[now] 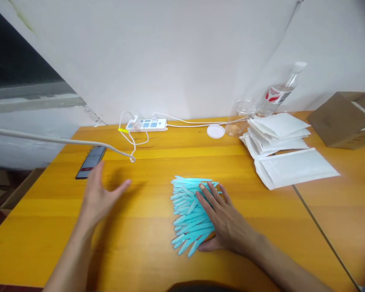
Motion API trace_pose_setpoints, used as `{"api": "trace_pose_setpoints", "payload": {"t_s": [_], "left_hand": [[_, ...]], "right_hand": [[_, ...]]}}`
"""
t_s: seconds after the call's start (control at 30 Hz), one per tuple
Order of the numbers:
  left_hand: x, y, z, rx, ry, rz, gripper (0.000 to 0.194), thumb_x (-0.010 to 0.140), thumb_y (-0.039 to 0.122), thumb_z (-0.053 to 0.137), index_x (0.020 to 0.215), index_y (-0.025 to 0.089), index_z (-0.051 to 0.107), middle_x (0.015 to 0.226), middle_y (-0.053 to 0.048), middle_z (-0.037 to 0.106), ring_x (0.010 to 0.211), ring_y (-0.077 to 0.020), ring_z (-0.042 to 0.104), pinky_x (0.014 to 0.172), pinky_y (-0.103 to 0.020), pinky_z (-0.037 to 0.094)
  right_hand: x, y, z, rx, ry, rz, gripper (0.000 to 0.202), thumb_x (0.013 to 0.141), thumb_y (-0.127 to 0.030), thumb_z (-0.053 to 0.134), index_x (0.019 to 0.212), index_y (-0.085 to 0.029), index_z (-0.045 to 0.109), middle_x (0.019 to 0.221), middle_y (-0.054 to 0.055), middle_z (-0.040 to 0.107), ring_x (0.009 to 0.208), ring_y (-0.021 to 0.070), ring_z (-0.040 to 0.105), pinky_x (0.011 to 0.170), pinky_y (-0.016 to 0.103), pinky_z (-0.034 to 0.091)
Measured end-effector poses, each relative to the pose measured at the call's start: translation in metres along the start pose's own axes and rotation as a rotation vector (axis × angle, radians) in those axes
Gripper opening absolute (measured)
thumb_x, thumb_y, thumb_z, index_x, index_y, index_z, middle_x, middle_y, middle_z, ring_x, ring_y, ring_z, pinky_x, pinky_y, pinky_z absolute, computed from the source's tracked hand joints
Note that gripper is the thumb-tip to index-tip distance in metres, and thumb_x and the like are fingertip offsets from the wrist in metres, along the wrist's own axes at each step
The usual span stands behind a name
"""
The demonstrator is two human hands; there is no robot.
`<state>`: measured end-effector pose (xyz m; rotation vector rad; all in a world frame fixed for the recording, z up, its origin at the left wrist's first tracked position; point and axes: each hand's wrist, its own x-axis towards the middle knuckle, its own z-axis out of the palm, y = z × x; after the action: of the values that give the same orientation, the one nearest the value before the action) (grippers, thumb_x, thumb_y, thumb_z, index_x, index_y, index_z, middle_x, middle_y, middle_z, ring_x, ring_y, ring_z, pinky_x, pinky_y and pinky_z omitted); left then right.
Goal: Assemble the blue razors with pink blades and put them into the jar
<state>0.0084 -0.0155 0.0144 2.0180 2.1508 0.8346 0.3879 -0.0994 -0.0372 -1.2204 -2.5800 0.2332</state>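
Note:
Several thin light-blue sticks [185, 211] lie in a loose pile on the wooden table [140, 243], most of them pointing left and right. Across the right side of this pile rests my right hand [223, 219], palm down with its fingers spread and the thumb at the pile's lower edge. My left hand [101, 194] is raised over the table to the left of the pile, thumb and fingers apart, holding nothing. Just beyond it is a dark phone [90, 163], lying flat.
A white cable [61, 140] crosses at left, near a power strip [149, 125]. Behind are a round white lid [215, 131], a clear container [235, 123] and a bottle [275, 95]. White padded envelopes [295, 166] and a cardboard box [337, 121] sit at right.

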Motion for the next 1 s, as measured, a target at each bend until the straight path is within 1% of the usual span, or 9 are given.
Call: {"api": "trace_pose_setpoints", "payload": {"t_s": [0.13, 0.23, 0.33, 0.43, 0.57, 0.67, 0.77, 0.9, 1.0], "left_hand": [[-0.05, 0.077, 0.026, -0.169, -0.456, 0.448, 0.083, 0.08, 0.05, 0.073, 0.152, 0.032, 0.037, 0.159, -0.011, 0.036, 0.146, -0.035, 0.034, 0.118, -0.053, 0.034], [-0.055, 0.111, 0.04, -0.272, -0.501, 0.529, 0.067, 0.085, 0.045, 0.07, 0.147, 0.033, 0.048, 0.156, -0.011, 0.041, 0.144, -0.0343, 0.038, 0.116, -0.052, 0.036], [-0.039, 0.126, 0.046, -0.305, -0.497, 0.492, 0.062, 0.087, 0.044, 0.068, 0.145, 0.032, 0.05, 0.155, -0.011, 0.043, 0.142, -0.0325, 0.041, 0.116, -0.05, 0.038], [-0.023, 0.133, 0.045, -0.317, -0.564, 0.482, 0.064, 0.086, 0.048, 0.068, 0.145, 0.032, 0.051, 0.156, -0.01, 0.041, 0.142, -0.0318, 0.041, 0.116, -0.049, 0.037], [-0.017, 0.131, 0.042, -0.367, -0.61, 0.487, 0.071, 0.082, 0.047, 0.072, 0.147, 0.032, 0.048, 0.156, -0.009, 0.042, 0.143, -0.0308, 0.041, 0.118, -0.048, 0.036], [-0.016, 0.126, 0.042, -0.371, -0.626, 0.465, 0.073, 0.08, 0.048, 0.075, 0.147, 0.032, 0.049, 0.154, -0.009, 0.045, 0.142, -0.0309, 0.043, 0.118, -0.047, 0.035], [-0.011, 0.126, 0.047, -0.365, -0.654, 0.458, 0.069, 0.08, 0.049, 0.074, 0.143, 0.032, 0.054, 0.151, -0.008, 0.05, 0.138, -0.0306, 0.047, 0.116, -0.045, 0.038], [0.004, 0.123, 0.063, -0.295, -0.672, 0.487, 0.05, 0.089, 0.043, 0.064, 0.136, 0.029, 0.062, 0.144, -0.008, 0.057, 0.131, -0.0296, 0.054, 0.111, -0.041, 0.043], [0.013, 0.114, 0.069, -0.23, -0.702, 0.513, 0.044, 0.093, 0.033, 0.056, 0.135, 0.027, 0.062, 0.14, -0.008, 0.061, 0.127, -0.0274, 0.057, 0.108, -0.039, 0.045]], "right_hand": [[-0.008, 0.013, -0.026, 0.021, 0.135, 0.056, 0.124, 0.068, -0.074, 0.072, 0.159, -0.011, 0.018, 0.156, 0.025, 0.037, 0.147, 0.0452, 0.029, 0.115, 0.068, 0.029], [0.013, 0.055, -0.087, -0.049, 0.448, 0.19, 0.073, 0.085, -0.045, 0.071, 0.149, -0.025, 0.042, 0.145, 0.018, 0.053, 0.136, 0.0351, 0.049, 0.109, 0.054, 0.046], [0.057, 0.129, -0.158, -0.294, 0.684, 0.537, 0.048, 0.083, -0.047, 0.073, 0.123, -0.022, 0.065, 0.124, 0.016, 0.067, 0.122, 0.0354, 0.061, 0.104, 0.056, 0.047], [0.103, 0.212, -0.193, -0.161, 0.566, 0.873, 0.07, 0.066, -0.065, 0.077, 0.115, -0.017, 0.064, 0.114, 0.02, 0.07, 0.12, 0.0353, 0.062, 0.103, 0.049, 0.048], [0.146, 0.272, -0.175, 0.011, 0.472, 0.85, 0.072, 0.07, -0.063, 0.068, 0.11, -0.003, 0.063, 0.116, 0.026, 0.07, 0.113, 0.0313, 0.068, 0.094, 0.04, 0.05], [0.162, 0.255, -0.163, -0.003, 0.44, 0.892, 0.086, 0.056, -0.053, 0.085, 0.122, -0.003, 0.062, 0.113, 0.024, 0.072, 0.107, 0.0343, 0.07, 0.097, 0.05, 0.05], [0.158, 0.2, -0.169, 0.082, 0.487, 0.79, 0.104, 0.056, -0.056, 0.087, 0.141, -0.007, 0.051, 0.115, 0.02, 0.071, 0.102, 0.0315, 0.071, 0.091, 0.047, 0.055], [0.123, 0.123, -0.166, 0.143, 0.4, 0.439, 0.094, 0.061, -0.055, 0.087, 0.142, -0.021, 0.054, 0.116, 0.012, 0.072, 0.101, 0.0287, 0.071, 0.088, 0.041, 0.058], [0.089, 0.095, -0.148, 0.144, 0.418, 0.413, 0.09, 0.065, -0.053, 0.085, 0.142, -0.018, 0.054, 0.122, 0.015, 0.069, 0.104, 0.0335, 0.069, 0.088, 0.048, 0.058]]}}
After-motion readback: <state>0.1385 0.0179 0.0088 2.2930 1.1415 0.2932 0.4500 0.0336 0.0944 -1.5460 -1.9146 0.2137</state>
